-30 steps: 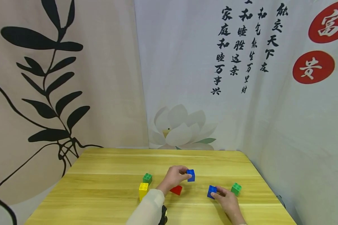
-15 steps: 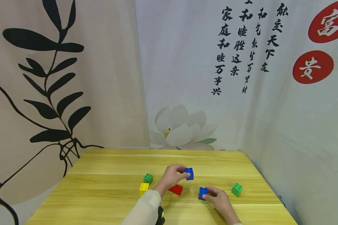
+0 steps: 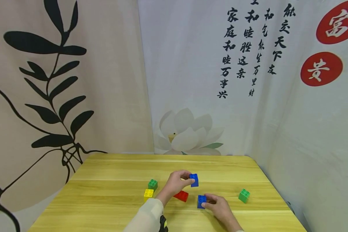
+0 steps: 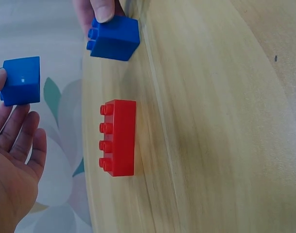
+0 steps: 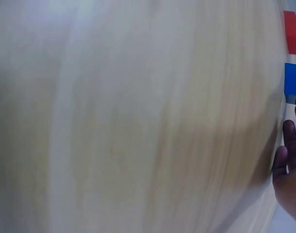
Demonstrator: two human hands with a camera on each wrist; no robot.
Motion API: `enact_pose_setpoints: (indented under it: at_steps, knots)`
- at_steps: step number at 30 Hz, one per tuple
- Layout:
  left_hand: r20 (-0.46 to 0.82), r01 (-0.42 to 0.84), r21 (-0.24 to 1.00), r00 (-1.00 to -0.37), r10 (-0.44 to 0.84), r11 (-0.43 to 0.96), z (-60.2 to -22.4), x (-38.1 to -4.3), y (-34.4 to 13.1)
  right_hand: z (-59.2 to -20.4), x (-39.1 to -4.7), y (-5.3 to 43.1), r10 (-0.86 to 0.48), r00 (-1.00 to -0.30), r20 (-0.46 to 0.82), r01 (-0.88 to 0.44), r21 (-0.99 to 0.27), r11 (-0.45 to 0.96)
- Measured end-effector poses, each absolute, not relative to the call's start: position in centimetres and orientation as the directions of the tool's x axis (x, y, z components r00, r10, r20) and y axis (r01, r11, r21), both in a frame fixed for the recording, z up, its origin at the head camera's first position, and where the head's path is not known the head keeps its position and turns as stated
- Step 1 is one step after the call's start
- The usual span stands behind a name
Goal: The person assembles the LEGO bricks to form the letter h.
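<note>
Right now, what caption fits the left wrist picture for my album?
Left hand holds one blue block, right hand holds another blue block, and a red block lies on the wooden table.

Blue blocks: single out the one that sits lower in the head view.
It's the blue block pinched by the right hand; the other blue block, higher up, is held by the left hand.

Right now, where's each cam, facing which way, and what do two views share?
Head: worn on the head, facing forward and down at the wooden table; left hand, right hand, left sleeve show.
Left wrist: on that wrist, facing the left hand's blue building brick; left hand, part of right hand show.
Right wrist: on that wrist, mostly facing the table; right hand partly shows, right edge.
Shared by both wrist views: red building brick, right hand's blue building brick.
</note>
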State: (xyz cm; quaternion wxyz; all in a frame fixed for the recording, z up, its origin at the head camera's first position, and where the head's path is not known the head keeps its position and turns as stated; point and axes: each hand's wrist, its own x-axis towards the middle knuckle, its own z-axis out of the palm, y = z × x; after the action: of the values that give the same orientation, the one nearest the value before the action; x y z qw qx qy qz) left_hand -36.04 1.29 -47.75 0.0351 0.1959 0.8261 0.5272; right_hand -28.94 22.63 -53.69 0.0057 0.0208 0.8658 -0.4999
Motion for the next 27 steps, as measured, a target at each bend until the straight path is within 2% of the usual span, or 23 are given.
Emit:
enact_pose_setpoints:
  at_steps: [8, 27]
  knots:
    - [0.155, 0.288, 0.888, -0.922, 0.356, 0.358, -47.7, -35.4, 0.9, -53.8, -28.9, 21.6, -0.043, -0.999, 0.017, -0.035, -0.884, 0.466]
    - [0.054, 0.185, 0.919, -0.933, 0.356, 0.347, -48.3, -34.0, -0.8, -53.5, -29.0, 19.5, -0.116, -0.993, -0.010, -0.046, -0.880, 0.473]
